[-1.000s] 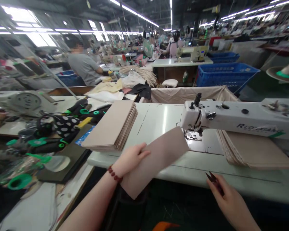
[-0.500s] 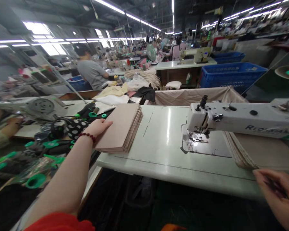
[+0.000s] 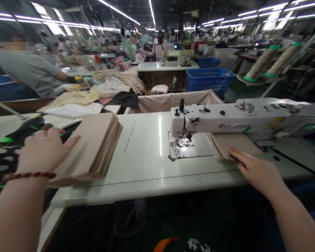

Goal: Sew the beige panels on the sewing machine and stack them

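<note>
Snips [image 3: 239, 162] stay gripped in right hand [image 3: 258, 172], now at right stack [image 3: 232, 142]; left hand [image 3: 42, 151], since emptied, spreads loosely.

Single beige panel gone from left grip [image 3: 43, 150]

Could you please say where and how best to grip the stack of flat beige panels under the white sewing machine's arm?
I'd pinch the stack of flat beige panels by its near edge, from the front: it juts clear of the white machine arm, which hides the far side.
</note>
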A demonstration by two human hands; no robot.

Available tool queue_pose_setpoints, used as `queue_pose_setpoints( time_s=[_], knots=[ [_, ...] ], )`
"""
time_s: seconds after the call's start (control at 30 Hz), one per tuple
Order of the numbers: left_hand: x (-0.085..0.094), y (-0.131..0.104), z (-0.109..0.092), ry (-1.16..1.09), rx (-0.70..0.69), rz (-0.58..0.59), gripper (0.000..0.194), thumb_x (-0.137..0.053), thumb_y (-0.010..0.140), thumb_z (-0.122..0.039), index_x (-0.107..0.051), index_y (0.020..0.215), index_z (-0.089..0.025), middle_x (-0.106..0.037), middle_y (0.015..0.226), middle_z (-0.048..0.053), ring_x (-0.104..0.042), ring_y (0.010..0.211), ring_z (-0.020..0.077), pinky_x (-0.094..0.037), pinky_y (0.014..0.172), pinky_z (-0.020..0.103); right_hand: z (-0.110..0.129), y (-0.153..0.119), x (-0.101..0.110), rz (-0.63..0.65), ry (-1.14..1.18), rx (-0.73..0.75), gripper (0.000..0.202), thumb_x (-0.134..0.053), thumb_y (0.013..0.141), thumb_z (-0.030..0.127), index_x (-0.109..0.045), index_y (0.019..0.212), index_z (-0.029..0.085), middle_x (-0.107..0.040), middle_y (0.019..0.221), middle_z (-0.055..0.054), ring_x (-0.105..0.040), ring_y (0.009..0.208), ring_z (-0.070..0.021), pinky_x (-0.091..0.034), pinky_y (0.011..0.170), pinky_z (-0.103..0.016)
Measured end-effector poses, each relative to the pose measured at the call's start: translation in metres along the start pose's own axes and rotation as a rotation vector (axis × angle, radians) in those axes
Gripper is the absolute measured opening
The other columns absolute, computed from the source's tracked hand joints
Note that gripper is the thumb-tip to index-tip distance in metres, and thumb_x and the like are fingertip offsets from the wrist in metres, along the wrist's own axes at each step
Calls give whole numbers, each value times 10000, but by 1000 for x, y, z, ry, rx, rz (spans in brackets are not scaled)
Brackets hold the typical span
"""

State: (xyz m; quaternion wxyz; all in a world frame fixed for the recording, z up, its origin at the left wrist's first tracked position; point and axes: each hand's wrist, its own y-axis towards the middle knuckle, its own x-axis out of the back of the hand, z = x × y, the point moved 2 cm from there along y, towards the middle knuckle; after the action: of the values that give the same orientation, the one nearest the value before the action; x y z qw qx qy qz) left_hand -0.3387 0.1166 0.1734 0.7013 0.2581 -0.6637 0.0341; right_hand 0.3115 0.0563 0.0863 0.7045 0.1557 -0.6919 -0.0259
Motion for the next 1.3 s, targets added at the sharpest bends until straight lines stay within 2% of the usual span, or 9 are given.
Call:
queue_pose_setpoints(
  time_s=[0.1,0.27,0.37,0.5,0.63,0.9,1.03,1.17,1.3],
  knots=[
    [-1,-45,-77,-319,-249,109,539,-471,892,-665,-560,1176,-216,-634,1140,48,-603,1040,235,-476,954,425,6,5,7,-57,-12,-45,314,-507,869,251,-658,1144,256,-705,1117,-49,-659,793,-214,-430,592,-316],
    [-35,-154,-242,-1146,-533,919,409,-574,896,-551,-649,1125,-221,-674,1127,77,-643,1032,236,-523,939,399,10,13,21,-193,210,-240,137,-561,863,315,-641,921,221,-683,903,-39,-621,772,-191,-414,628,-286],
    [-56,-195,-314,-1620,-287,1285,441,-577,914,-529,-648,1162,-171,-644,1216,147,-640,1100,250,-524,971,418,31,-4,44,-224,239,-149,204,-506,881,227,-666,1007,233,-693,1025,-58,-630,864,-212,-439,720,-308],
    [-66,-212,-362,-1957,-15,1428,528,-555,909,-589,-629,1197,-153,-655,1209,165,-659,1079,268,-550,928,408,85,-36,74,82,348,278,311,-497,875,164,-684,1094,284,-709,1098,-40,-641,820,-184,-436,730,-304],
    [-71,-223,-354,-1942,7,1364,473,-739,832,-366,-590,1231,-161,-682,1176,138,-688,1003,271,-555,897,395,106,-25,71,458,645,494,179,-571,929,345,-688,1058,304,-735,996,26,-666,845,-151,-460,725,-239],
    [-81,-241,-227,-1569,95,1174,554,-669,871,-402,-482,1358,-215,-618,1297,118,-652,1090,296,-550,908,411,51,79,22,199,6,201,344,-365,977,228,-642,1156,130,-658,1212,-84,-657,952,-172,-443,774,-304],
    [-91,-218,-175,-1172,110,747,852,-670,835,-483,-241,1526,-229,-557,1344,149,-587,1192,336,-503,978,500,54,82,15,198,-57,118,296,-391,963,208,-639,1084,99,-688,1071,-102,-673,809,-175,-453,714,-312],
    [-102,-194,-162,-594,-265,216,910,-667,835,-469,-176,1568,-244,-197,1591,156,-201,1459,399,-213,1155,614,87,74,-2,208,-41,157,244,-516,906,240,-643,1111,202,-677,1182,-94,-689,785,-221,-496,646,-319],
    [-114,-184,-176,-413,-704,305,645,-519,955,-410,-257,1540,-340,-257,1597,50,-163,1481,340,-126,1171,621,139,80,-44,266,144,333,437,-475,923,259,-515,1358,290,-510,1463,-21,-679,971,-232,-531,672,-330]
  ],
)
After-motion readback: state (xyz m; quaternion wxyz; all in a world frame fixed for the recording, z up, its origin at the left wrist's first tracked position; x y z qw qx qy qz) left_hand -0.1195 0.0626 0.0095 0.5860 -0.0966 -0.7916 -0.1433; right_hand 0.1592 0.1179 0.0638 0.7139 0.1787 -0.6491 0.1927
